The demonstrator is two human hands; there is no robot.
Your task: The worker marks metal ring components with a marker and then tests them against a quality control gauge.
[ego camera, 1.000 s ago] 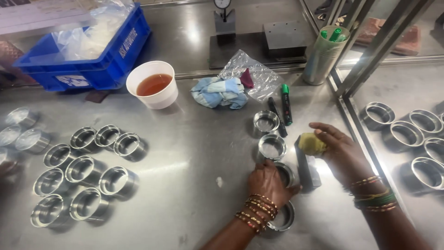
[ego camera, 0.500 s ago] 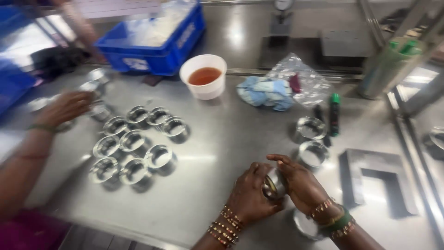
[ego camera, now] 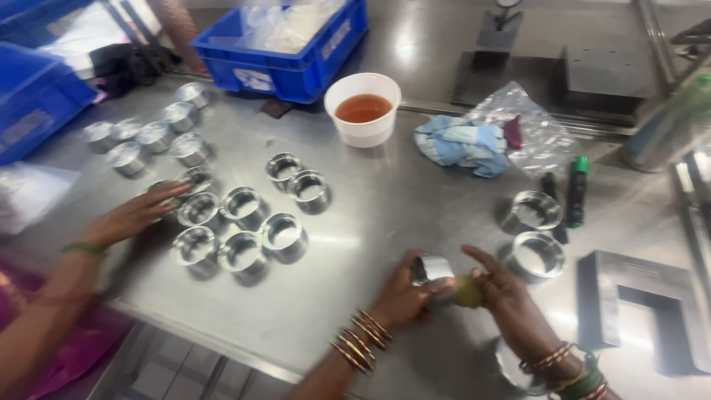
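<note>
My left hand (ego camera: 400,298) grips a shiny metal ring (ego camera: 432,270) just above the steel table (ego camera: 385,200). My right hand (ego camera: 511,300) presses a small yellow-green pad (ego camera: 468,291) against the ring's side. Two more metal rings (ego camera: 535,211) (ego camera: 539,255) stand just beyond my right hand. A cluster of several rings (ego camera: 244,226) sits to the left of my hands. Another person's hand (ego camera: 133,216) reaches to that cluster from the left edge.
A white cup of reddish liquid (ego camera: 363,109) stands mid-table, a blue cloth (ego camera: 461,145) and clear plastic bag (ego camera: 529,130) to its right. A green-capped marker (ego camera: 577,190), a dark metal block (ego camera: 641,311), blue crates (ego camera: 285,44) and more rings (ego camera: 148,137) surround the work area.
The view has swung left and nearer. My hands keep working the ring with the pad. The other person's hand has moved from the far rings to the near cluster.
</note>
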